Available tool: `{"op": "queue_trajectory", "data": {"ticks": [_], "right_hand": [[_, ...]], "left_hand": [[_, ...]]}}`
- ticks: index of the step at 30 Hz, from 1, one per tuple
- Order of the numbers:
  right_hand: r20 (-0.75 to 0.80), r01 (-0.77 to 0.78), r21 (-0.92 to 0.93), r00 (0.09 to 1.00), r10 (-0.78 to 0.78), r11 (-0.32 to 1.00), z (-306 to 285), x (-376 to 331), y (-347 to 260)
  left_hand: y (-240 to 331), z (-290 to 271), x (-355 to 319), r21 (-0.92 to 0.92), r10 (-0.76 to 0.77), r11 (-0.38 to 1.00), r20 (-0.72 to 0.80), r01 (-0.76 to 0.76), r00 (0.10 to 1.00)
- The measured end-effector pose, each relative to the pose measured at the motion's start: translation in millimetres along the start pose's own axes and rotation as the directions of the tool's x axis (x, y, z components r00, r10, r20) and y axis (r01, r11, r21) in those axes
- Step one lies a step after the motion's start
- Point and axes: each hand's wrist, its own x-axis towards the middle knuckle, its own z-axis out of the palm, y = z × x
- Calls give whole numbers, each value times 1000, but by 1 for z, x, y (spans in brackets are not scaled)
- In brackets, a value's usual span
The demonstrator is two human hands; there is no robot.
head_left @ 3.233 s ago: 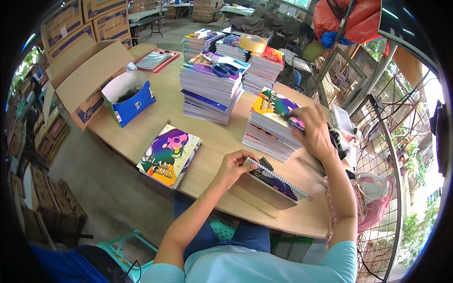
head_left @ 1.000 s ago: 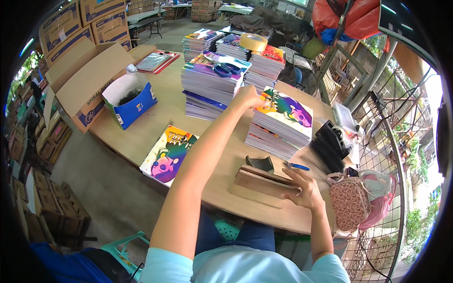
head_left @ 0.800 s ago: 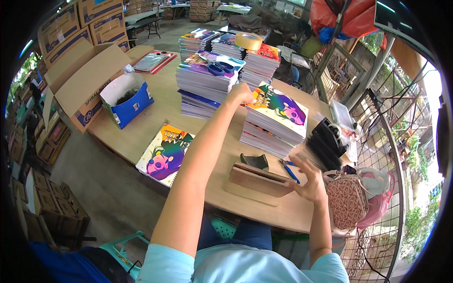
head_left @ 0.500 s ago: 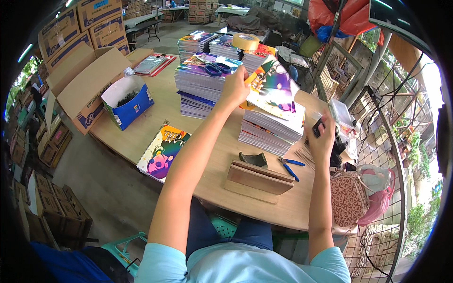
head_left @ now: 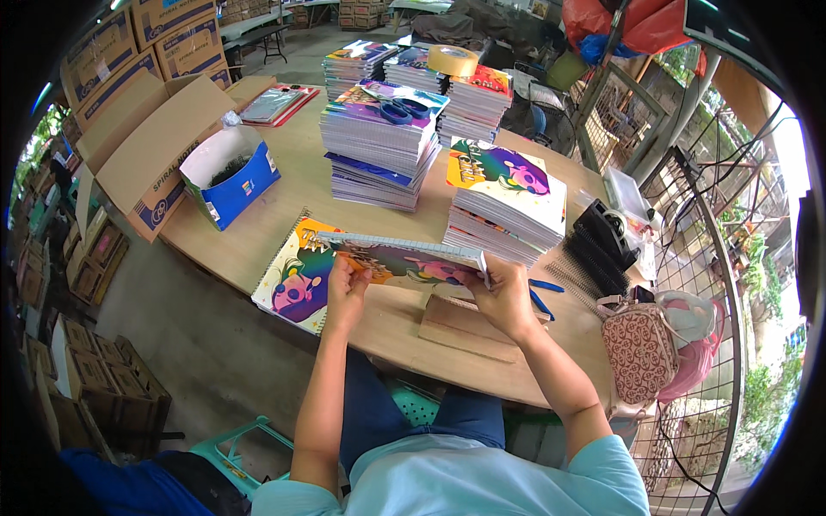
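Observation:
Both hands hold a notebook [head_left: 404,266] above the near part of the table, tilted so that its top edge and colourful cover show. My left hand [head_left: 346,295] is closed on its left part, thumb against the cover. My right hand [head_left: 502,297] grips its right end. Beneath it a wooden block jig [head_left: 465,325] is partly covered, and blue-handled pliers [head_left: 542,303] lie beside my right hand. A spiral notebook [head_left: 297,279] with the same cover lies flat to the left. Behind, a stack of notebooks [head_left: 503,206] carries a similar cover on top.
Black wire coils [head_left: 598,249] lie at the right. Further back are notebook stacks [head_left: 374,142] with scissors [head_left: 404,109] and a tape roll [head_left: 453,60] on top. A blue-white box [head_left: 232,189] and an open carton [head_left: 163,155] stand left; a patterned bag [head_left: 638,353] sits at the right edge.
The notebook came from above the right stack down to the near table, turning nearly edge-on. My right hand left the black coils and now grips its right end.

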Motion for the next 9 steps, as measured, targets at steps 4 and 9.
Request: {"op": "queue_trajectory", "data": {"ticks": [4, 9], "right_hand": [[-57, -21, 31, 998, 23, 999, -3, -6, 2], [-85, -61, 58, 994, 65, 996, -10, -10, 7]], "left_hand": [[-5, 6, -1, -41, 1, 999, 17, 0, 1000], [4, 8, 2, -12, -48, 999, 160, 51, 986]]}}
